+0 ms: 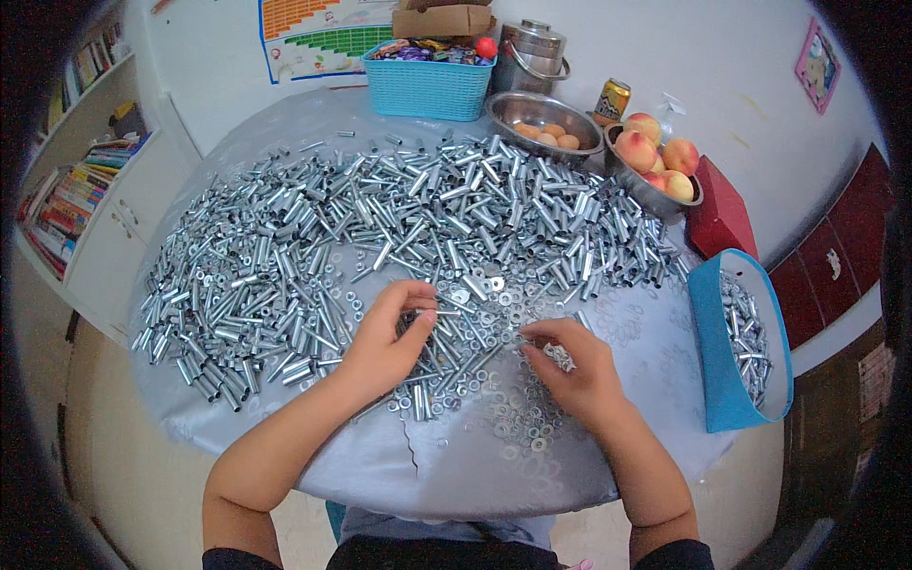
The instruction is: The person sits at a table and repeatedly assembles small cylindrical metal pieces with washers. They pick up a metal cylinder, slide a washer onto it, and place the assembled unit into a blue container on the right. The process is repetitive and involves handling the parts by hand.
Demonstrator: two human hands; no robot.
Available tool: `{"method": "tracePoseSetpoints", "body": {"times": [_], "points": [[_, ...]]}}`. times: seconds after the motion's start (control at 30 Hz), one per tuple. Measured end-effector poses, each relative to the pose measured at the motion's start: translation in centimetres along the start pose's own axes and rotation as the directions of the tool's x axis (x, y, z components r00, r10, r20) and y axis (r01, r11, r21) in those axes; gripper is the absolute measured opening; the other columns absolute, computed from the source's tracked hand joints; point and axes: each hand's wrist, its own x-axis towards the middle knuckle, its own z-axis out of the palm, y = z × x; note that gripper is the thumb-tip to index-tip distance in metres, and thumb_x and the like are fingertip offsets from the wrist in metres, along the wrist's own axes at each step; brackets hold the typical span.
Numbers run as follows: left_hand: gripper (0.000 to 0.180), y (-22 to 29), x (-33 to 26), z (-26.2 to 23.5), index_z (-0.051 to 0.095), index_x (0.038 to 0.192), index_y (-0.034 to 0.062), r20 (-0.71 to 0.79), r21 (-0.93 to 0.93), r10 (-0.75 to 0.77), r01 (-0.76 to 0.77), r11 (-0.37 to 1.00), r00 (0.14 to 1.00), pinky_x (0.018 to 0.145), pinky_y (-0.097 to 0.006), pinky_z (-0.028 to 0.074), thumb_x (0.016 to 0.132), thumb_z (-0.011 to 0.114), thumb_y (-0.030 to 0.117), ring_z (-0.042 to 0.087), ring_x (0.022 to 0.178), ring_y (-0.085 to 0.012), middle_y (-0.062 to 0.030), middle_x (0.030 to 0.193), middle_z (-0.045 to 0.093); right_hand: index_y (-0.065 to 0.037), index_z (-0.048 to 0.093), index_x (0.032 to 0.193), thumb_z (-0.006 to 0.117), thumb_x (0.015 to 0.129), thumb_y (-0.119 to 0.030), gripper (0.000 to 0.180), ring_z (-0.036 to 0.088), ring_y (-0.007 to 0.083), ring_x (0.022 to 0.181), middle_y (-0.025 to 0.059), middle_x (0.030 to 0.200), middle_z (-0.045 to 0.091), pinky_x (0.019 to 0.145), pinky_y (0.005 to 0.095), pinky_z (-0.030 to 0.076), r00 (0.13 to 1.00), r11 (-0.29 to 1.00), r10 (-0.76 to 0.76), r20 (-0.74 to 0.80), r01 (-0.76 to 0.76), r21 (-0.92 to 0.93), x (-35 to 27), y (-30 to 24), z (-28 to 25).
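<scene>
Over the middle of a heap of metal sleeves and bolts (456, 252), my left hand (388, 337) is closed, thumb and fingers brought together. A thin bolt (446, 313) appears to stick out from its fingertips, partly hidden. My right hand (581, 372) is curled with several washers (559, 357) gathered in it. Its thumb and forefinger nearly meet near a small piece that I cannot make out. Loose flat washers (521, 418) lie scattered below and beside the right hand. Between the hands are more bolts and washers (458, 353).
At the right edge stands a blue fabric bin (714, 356) holding metal sleeves. Along the back are a blue basket (423, 90), a steel bowl (503, 119) of eggs, a bowl of peaches (665, 198), a can (613, 100), a metal pot (532, 57) and a red box (719, 211).
</scene>
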Motion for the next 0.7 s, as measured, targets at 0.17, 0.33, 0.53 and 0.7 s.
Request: {"method": "tracePoseSetpoints", "body": {"times": [0.17,0.33,0.53,0.7], "points": [[0.022,1.3,-0.2,-0.2,0.049,0.103,0.0015,0.059,0.035,0.099,-0.101,0.994,0.993,0.084,-0.029,0.040,0.082,0.046,-0.001,0.054,0.094,-0.0176,-0.0090,0.098,0.054,-0.006,0.059,0.094,0.063,0.074,-0.009,0.020,0.058,0.0237,0.076,0.0104,0.085,0.060,0.070,0.0324,0.045,1.000,0.997,-0.017,-0.026,0.019,0.070,0.0,-0.4,-0.1],[0.022,2.6,0.3,-1.9,0.056,0.092,0.0024,0.173,0.357,0.268,-0.314,0.880,0.948,0.077,-0.035,0.042,0.073,0.048,-0.003,0.055,0.087,-0.0267,-0.0119,0.092,0.057,-0.006,0.060,0.093,0.063,0.074,-0.011,0.020,0.058,0.0256,0.076,0.0100,0.085,0.061,0.069,0.0338,0.045,0.996,0.996,-0.089,0.020,0.088,0.031,-0.3,-0.1,-0.3],[0.027,1.9,0.7,-2.7,0.058,0.089,0.0058,0.324,0.444,0.369,-0.484,0.754,0.871,0.077,-0.038,0.041,0.065,0.049,-0.003,0.054,0.084,-0.0292,-0.0108,0.085,0.058,-0.008,0.061,0.091,0.063,0.073,-0.013,0.019,0.058,0.0262,0.076,0.0088,0.083,0.061,0.067,0.0361,0.044,0.975,0.968,-0.218,0.047,0.222,-0.115,-0.3,-0.7,-0.5],[0.025,2.2,0.9,-3.3,0.059,0.086,0.0061,0.294,0.528,0.339,-0.447,0.722,0.894,0.076,-0.038,0.041,0.064,0.051,-0.003,0.054,0.084,-0.0282,-0.0097,0.084,0.059,-0.010,0.060,0.090,0.063,0.074,-0.012,0.017,0.058,0.0254,0.075,0.0079,0.082,0.061,0.067,0.0354,0.044,0.965,0.958,-0.259,0.042,0.263,-0.118,-0.3,-0.6,-0.6]]}}
